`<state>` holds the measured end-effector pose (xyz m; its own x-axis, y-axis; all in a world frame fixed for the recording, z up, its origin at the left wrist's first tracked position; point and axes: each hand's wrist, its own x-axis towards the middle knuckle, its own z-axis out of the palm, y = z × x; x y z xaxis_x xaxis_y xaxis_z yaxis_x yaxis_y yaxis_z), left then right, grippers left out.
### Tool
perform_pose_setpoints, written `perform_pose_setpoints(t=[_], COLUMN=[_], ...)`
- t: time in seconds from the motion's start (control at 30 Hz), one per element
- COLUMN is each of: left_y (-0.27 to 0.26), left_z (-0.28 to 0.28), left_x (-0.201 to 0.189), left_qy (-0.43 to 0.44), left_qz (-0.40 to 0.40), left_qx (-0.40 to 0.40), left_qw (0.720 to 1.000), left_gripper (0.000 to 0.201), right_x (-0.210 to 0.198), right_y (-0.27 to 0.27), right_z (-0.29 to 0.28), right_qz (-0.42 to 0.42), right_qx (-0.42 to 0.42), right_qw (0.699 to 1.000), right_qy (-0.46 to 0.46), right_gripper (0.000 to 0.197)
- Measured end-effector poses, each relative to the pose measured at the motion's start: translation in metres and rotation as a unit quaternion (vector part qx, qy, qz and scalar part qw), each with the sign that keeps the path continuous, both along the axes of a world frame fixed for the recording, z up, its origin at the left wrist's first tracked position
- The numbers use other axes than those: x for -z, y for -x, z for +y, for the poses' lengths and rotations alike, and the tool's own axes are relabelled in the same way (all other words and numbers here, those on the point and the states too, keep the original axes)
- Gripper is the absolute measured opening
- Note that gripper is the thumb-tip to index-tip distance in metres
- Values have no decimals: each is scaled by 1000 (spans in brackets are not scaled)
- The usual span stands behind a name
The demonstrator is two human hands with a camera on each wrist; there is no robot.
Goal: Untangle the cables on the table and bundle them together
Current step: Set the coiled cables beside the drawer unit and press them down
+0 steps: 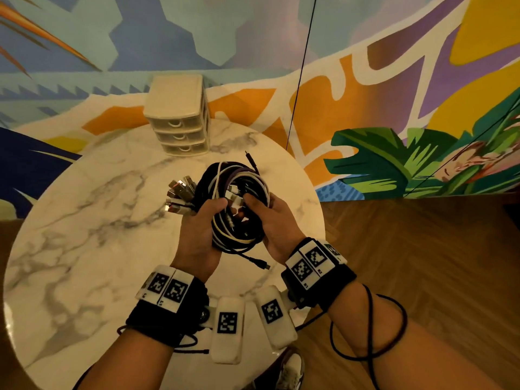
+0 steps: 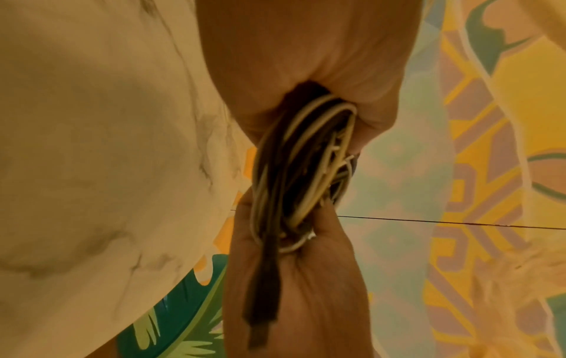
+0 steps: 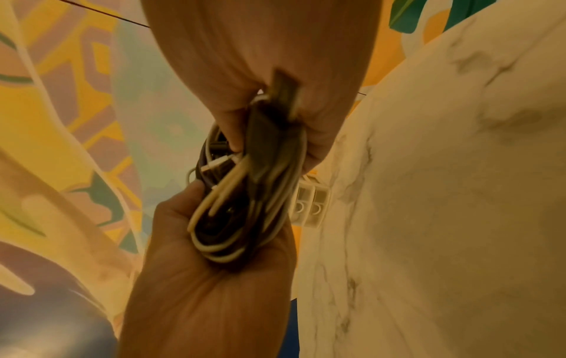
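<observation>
A coil of black, white and purple cables (image 1: 239, 178) is held up over the round marble table (image 1: 84, 249). My left hand (image 1: 205, 218) grips the coil's left side, where a cluster of USB plugs (image 1: 180, 192) sticks out. My right hand (image 1: 267, 212) grips the right side, with its thumb over the strands. One black plug end (image 1: 264, 266) dangles below the coil and another (image 1: 250, 159) pokes up behind it. In the left wrist view my left hand (image 2: 306, 72) and right hand (image 2: 306, 278) close on the coil (image 2: 300, 169) from both ends. The right wrist view shows the same coil (image 3: 245, 213).
A small cream three-drawer unit (image 1: 180, 119) stands at the table's far edge. A thin black cord (image 1: 301, 68) hangs down in front of the painted wall. Wooden floor (image 1: 422, 249) lies to the right, and a shoe (image 1: 292, 370) shows below the table's near edge.
</observation>
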<state>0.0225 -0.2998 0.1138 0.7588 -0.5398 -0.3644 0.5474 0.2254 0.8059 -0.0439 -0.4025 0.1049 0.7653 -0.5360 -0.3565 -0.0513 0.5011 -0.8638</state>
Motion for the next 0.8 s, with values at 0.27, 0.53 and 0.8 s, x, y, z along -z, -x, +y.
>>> perform_pose_setpoints(t=[0.27, 0.53, 0.8], left_y=[-7, -34, -47], left_z=[3, 9, -3], left_x=[9, 17, 22], left_qy=[-34, -75, -87], left_qz=[56, 55, 62], left_qx=[-58, -32, -16], left_qw=[996, 995, 994], left_gripper=[30, 31, 31], right_x=[12, 26, 38], right_y=[-23, -40, -51], right_z=[16, 21, -11], right_qz=[58, 84, 88], right_qx=[8, -2, -84], right_qw=[994, 985, 990], right_qy=[92, 148, 78], right_gripper=[23, 22, 18])
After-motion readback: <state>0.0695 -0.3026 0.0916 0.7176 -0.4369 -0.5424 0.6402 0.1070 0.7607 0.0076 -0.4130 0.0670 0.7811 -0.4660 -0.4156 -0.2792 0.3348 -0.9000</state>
